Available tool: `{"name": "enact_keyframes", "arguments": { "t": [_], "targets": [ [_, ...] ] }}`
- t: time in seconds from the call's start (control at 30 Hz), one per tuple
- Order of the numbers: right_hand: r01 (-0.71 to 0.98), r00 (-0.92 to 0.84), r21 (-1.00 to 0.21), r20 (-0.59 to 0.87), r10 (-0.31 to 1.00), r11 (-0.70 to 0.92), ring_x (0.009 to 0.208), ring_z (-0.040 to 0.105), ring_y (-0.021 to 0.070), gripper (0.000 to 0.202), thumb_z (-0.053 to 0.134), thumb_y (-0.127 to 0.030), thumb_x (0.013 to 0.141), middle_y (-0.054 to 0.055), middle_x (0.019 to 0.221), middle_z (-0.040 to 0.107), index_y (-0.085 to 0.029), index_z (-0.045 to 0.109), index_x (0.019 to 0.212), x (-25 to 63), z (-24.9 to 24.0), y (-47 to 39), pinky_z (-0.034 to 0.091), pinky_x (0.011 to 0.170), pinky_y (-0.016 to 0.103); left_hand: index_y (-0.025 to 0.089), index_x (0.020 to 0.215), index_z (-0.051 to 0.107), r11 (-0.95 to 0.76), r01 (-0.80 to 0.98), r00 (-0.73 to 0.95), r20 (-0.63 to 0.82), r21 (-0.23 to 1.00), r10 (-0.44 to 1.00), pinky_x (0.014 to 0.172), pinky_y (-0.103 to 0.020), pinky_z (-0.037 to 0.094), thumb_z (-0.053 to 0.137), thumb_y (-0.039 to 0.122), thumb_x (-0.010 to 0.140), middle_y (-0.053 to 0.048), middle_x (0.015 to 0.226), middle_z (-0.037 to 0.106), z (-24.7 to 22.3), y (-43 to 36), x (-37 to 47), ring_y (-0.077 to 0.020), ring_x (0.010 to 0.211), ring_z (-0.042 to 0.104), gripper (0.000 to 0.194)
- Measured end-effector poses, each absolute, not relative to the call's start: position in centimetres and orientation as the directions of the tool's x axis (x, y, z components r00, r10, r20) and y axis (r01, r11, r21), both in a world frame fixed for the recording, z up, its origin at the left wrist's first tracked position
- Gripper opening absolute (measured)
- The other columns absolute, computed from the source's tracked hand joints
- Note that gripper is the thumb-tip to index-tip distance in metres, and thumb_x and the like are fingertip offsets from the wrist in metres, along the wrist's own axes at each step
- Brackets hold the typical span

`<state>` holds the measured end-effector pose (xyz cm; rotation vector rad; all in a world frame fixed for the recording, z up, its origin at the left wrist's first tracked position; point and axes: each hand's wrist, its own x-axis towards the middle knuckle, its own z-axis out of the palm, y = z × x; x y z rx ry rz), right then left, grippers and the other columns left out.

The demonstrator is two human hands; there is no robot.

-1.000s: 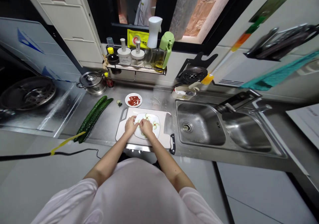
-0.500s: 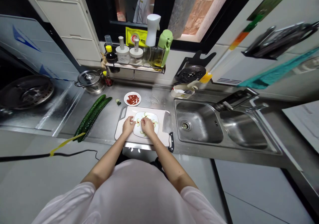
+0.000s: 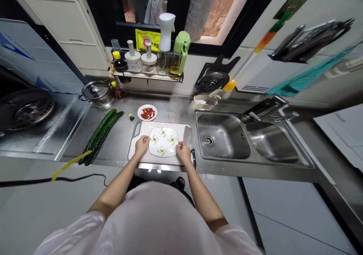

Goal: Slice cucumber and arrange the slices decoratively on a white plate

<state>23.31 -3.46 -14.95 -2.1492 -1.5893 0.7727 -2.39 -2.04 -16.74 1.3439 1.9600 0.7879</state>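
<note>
Both hands have just moved outward. Half a second ago the right hand covered the middle of the square white plate (image 3: 163, 141); now the two flank it, and the arrangement on top shows in full. The plate lies on the pale cutting board (image 3: 147, 125), just below the centre of the frame, with four pinwheels (image 3: 171, 140) of thin, green-edged crescents, each with red at its middle. With the fingers no longer over the pinwheels, attention seems to have passed from the small pieces to the plate itself.

The left hand (image 3: 142, 145) is at the plate's left rim, fingers curled and narrow. The right hand (image 3: 183, 151) is at the opposite rim, its fingers likewise drawn together. The fingertips look to be at the edge, but whether either hand grips it cannot be told.

A knife (image 3: 193, 157) with a black handle lies at the board's right side, beside the right hand. Above the board is a small round dish (image 3: 139, 115) of chopped red bits (image 3: 148, 113). Two whole cucumbers (image 3: 96, 134) lie side by side left of centre, with small green scraps (image 3: 132, 118) nearby.
</note>
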Motion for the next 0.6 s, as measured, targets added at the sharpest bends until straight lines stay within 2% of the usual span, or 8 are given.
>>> {"name": "enact_keyframes", "arguments": {
  "t": [0.1,0.4,0.6],
  "targets": [
    [0.725,0.216,-0.605,-0.254,0.943,-0.329,0.074,0.058,0.0176,0.028,0.051,-0.028,0.082,0.002,0.075,0.063,-0.016,0.061,0.104,23.3,-15.7,-3.3,0.037,0.068,0.024,0.021,0.094,0.066,0.288,0.586,-0.248,-0.170,0.757,0.954,0.066,-0.024,0.042,0.053,0.041,0.082,-0.002,0.077,0.067,-16.7,-2.2,-2.4,-0.0153,0.072,0.061,0.027],
    [0.693,0.233,-0.649,-0.209,0.950,-0.313,0.067,0.055,0.0180,0.028,0.048,-0.027,0.077,0.000,0.067,0.059,-0.016,0.062,0.099,23.1,-16.7,-2.5,0.036,0.062,0.025,0.020,0.092,0.066,0.264,0.599,-0.191,-0.185,0.756,0.964,0.065,-0.024,0.041,0.053,0.036,0.082,-0.002,0.076,0.067,-16.3,-2.2,-2.7,-0.0152,0.070,0.060,0.023],
    [0.669,0.249,-0.646,-0.270,0.930,-0.367,0.068,0.054,0.0170,0.022,0.050,-0.026,0.075,0.000,0.070,0.059,-0.017,0.060,0.093,23.0,-16.2,-2.1,0.036,0.063,0.025,0.022,0.091,0.065,0.280,0.655,-0.192,-0.204,0.701,0.960,0.064,-0.025,0.039,0.052,0.036,0.083,0.000,0.072,0.065,-16.0,-2.1,-2.6,-0.0156,0.070,0.059,0.021]
  ]
}}
